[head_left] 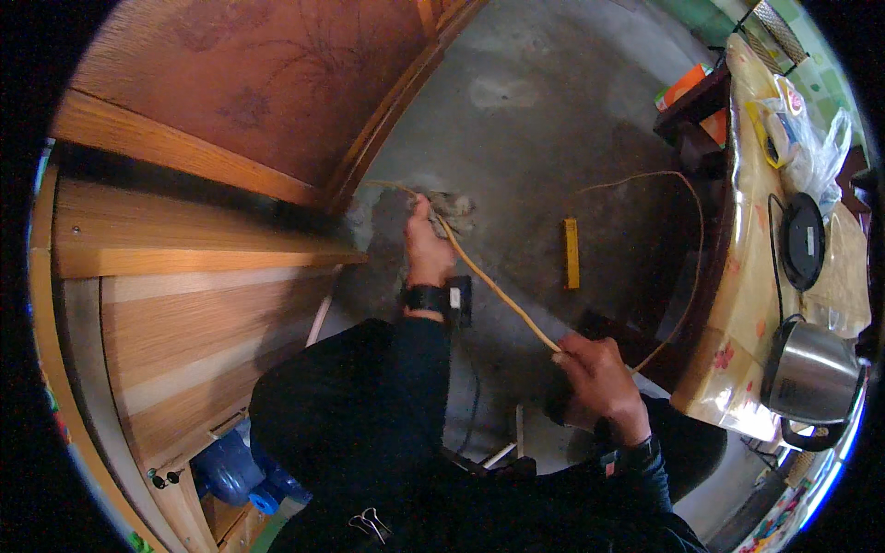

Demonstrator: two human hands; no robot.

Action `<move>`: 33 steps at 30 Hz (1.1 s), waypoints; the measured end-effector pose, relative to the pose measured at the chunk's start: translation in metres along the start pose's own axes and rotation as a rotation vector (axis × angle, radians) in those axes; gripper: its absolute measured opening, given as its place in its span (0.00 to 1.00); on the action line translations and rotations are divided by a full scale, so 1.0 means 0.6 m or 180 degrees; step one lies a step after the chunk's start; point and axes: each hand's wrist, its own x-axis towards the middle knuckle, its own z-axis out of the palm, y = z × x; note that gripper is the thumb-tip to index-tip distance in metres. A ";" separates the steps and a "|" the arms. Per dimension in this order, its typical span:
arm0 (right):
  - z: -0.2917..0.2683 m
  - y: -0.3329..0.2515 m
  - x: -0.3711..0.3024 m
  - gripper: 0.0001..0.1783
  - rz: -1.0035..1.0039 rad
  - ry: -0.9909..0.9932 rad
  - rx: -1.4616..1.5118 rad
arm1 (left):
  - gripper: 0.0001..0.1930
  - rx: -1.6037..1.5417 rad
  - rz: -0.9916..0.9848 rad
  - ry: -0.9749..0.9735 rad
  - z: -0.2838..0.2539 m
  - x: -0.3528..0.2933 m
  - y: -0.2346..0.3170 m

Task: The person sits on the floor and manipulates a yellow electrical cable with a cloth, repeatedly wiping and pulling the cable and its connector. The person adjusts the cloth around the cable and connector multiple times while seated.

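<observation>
A long, thin, tan strand (502, 297), like a flexible cane or cord, runs slantwise between my hands. At its upper left stretch my left hand (430, 251) is closed round it, fingers slightly blurred. Lower right, my right hand (599, 373) pinches the same strand. Beyond the right hand a thin tan length curves up in a wide arc over the floor, and another bit extends past my left hand toward the wooden furniture. Just behind the left hand lies a crumpled greyish cloth-like bundle (458, 210). A yellow bar-shaped object (572, 252) rests on the floor between the hands, farther off.
Wooden furniture (212, 263) stands close on the left, with blue bottles (229, 468) low inside. On the right, a table with a shiny patterned cover (724, 364) holds a steel kettle (811, 373), its black round base (803, 241) and plastic bags (816, 152). Grey floor (544, 111) stretches ahead.
</observation>
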 end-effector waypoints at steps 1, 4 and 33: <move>0.002 0.001 0.002 0.07 -0.0004 0.0030 -0.0049 | 0.23 -0.0017 -0.0019 -0.0216 0.009 -0.021 -0.016; 0.007 0.003 0.006 0.07 0.0052 0.0044 0.0098 | 0.21 -0.0102 -0.0036 -0.0243 0.017 -0.034 -0.045; 0.018 -0.078 -0.015 0.12 0.0422 -0.0169 0.1698 | 0.12 0.0021 0.0103 -0.0179 0.059 -0.029 0.023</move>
